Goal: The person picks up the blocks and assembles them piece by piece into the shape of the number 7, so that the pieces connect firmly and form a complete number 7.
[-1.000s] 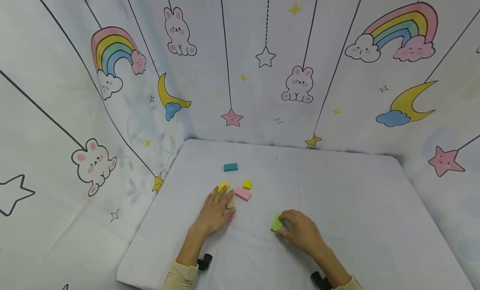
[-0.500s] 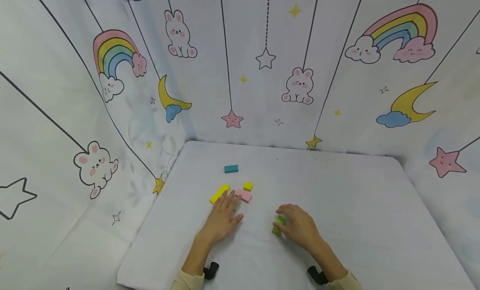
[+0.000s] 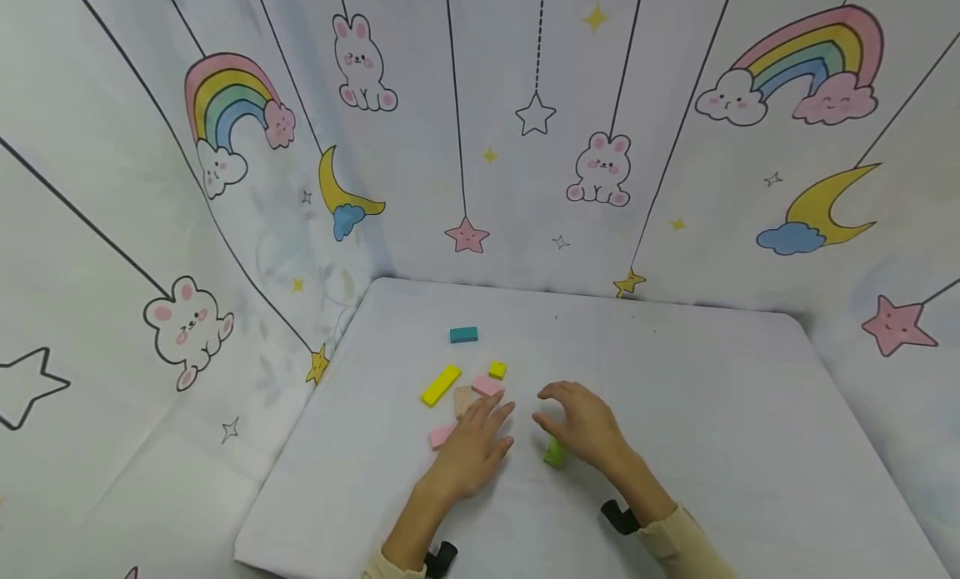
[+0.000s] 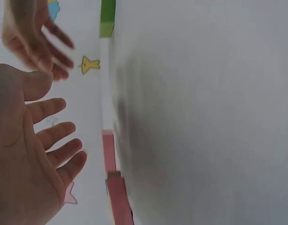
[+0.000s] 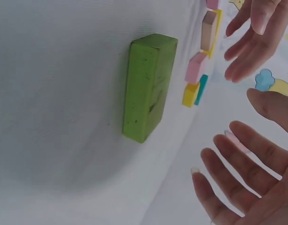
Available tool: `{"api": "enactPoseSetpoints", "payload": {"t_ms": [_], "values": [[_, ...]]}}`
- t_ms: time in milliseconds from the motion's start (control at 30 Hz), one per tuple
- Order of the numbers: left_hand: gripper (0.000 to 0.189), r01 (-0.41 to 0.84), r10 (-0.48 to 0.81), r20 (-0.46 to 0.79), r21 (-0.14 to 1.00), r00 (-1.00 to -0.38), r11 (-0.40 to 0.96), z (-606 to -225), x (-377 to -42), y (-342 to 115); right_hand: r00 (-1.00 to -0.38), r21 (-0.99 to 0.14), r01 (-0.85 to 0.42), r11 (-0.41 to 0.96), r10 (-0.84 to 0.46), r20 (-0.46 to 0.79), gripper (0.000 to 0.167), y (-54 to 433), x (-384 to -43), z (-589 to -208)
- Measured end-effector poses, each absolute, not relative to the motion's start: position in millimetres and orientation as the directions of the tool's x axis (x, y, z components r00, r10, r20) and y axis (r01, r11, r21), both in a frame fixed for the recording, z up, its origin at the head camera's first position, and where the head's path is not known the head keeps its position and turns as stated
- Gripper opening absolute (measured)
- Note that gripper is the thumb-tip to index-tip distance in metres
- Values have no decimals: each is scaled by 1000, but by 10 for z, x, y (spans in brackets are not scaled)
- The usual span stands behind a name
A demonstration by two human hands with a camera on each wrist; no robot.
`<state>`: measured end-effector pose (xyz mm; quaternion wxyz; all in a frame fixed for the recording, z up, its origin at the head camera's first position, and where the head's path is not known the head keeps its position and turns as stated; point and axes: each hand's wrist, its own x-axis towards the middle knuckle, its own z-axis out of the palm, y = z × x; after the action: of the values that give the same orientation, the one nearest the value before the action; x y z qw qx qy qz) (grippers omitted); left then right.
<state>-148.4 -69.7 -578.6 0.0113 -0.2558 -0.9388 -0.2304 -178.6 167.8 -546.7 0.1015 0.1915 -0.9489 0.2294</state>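
My right hand (image 3: 588, 425) hovers with spread, relaxed fingers and nothing in them. Just below it a lime green block (image 3: 554, 452) lies on the white table, seen whole in the right wrist view and apart from the fingers. Over the near end of the block group is my left hand (image 3: 472, 446), its fingers also loose and its palm bare in the left wrist view. Close to its fingertips lie a pink block (image 3: 487, 386) and a plain wooden block (image 3: 463, 401). Another pink block (image 3: 441, 436) shows beside the left hand, partly hidden by it.
A long yellow block (image 3: 441, 386) lies left of the wooden one. Behind are a small yellow cube (image 3: 497, 370) and a teal block (image 3: 463, 335). Printed white cloth walls (image 3: 525, 187) stand along the back and sides of the table (image 3: 712, 412).
My right hand has let go of the green block and lifted off it, up and slightly left. The left hand has moved right, uncovering the yellow, wooden and nearer pink blocks.
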Motion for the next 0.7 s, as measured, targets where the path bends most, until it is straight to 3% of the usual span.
{"api": "enactPoseSetpoints", "payload": {"t_ms": [700], "values": [[50,579,600,112,447,-792,682,-5851,-1337,-307,-869,-412,-489,769,-473,148,34,1351,-2202,-5278]]}}
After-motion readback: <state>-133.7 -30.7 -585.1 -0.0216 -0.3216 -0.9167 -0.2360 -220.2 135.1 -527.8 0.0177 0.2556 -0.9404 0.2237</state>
